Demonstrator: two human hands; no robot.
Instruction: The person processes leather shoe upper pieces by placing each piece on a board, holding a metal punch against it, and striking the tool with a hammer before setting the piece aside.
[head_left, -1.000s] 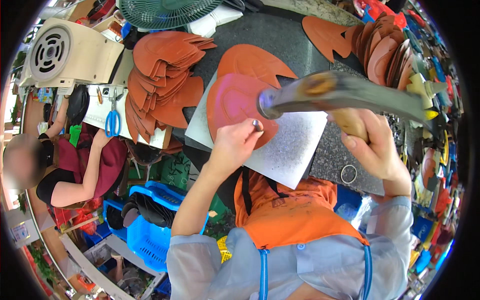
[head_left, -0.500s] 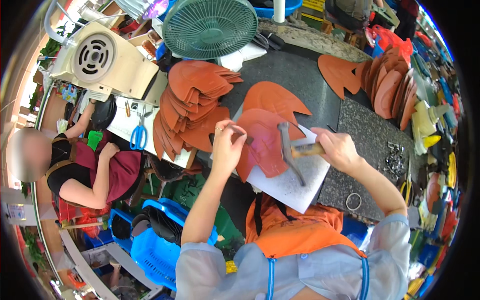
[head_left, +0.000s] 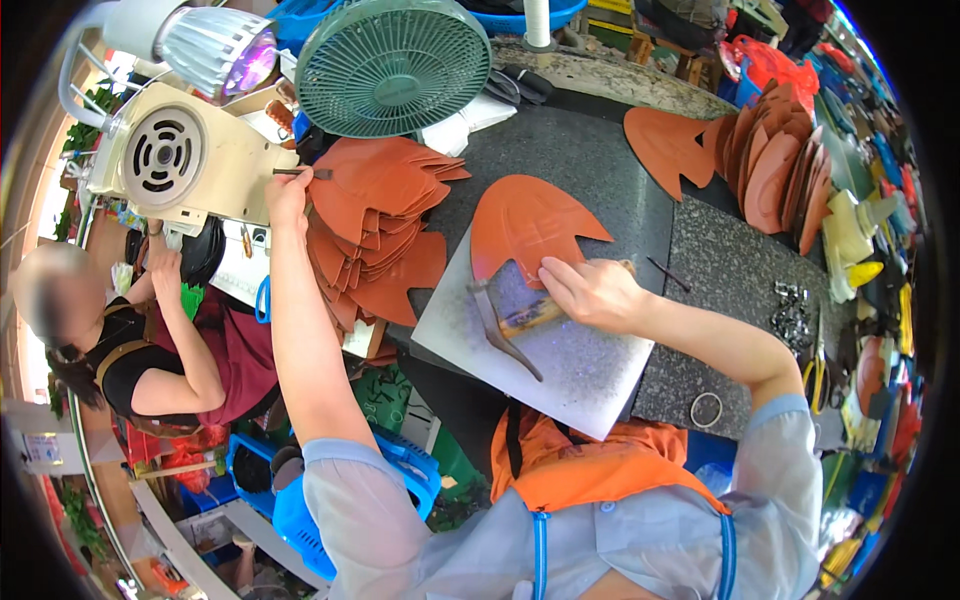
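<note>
My left hand [head_left: 288, 200] is stretched out to the far left, its fingers closed on a small dark metal punch [head_left: 318, 174]. It is at the left edge of a stack of red-brown leather pieces [head_left: 385, 190]; whether it also touches the top piece I cannot tell. In my right hand [head_left: 603, 295] is a hammer [head_left: 505, 338], its wooden handle under the palm and its dark head low over the white board [head_left: 450, 335]. The fingertips of that hand touch the near edge of a single leather piece [head_left: 530, 225] with notched edges, lying partly on the board.
A green fan [head_left: 393, 70] and a cream machine [head_left: 190, 150] stand beyond the stack. More leather pieces [head_left: 775, 165] fan out at the far right. Small metal parts [head_left: 790, 305] and a ring [head_left: 706, 409] lie on the speckled slab. Another person [head_left: 170, 350] sits at the left.
My left hand has moved from the board to the left stack with the punch. The leather piece under it has left the board. My right hand has lowered the hammer and reached the other piece.
</note>
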